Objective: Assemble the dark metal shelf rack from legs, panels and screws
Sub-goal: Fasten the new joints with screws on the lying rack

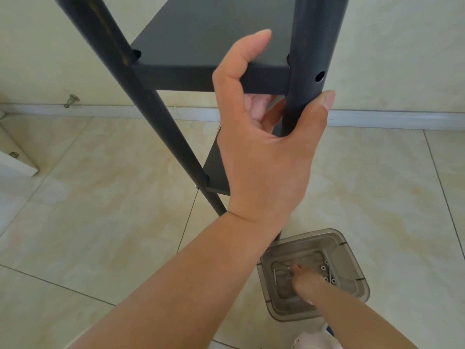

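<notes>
The dark metal rack stands on the tiled floor, with an upper panel [201, 34] and a lower panel [216, 172] between its left leg [141, 96] and right leg [312, 46]. An empty screw hole [319, 76] shows in the right leg at the upper panel's height. My left hand [264, 152] grips the right leg just under that panel, one finger hooked over the panel's front edge. My right hand [304, 280] reaches down into a clear grey plastic container [352, 253], its fingertips at the bottom among several screws [324, 268]. Whether it pinches one is hidden.
A metal door stopper [71, 100] sticks out of the wall above the baseboard at left. A white furniture corner [15, 157] juts in at the left edge. A light slipper [314, 341] shows at the bottom edge beside the container.
</notes>
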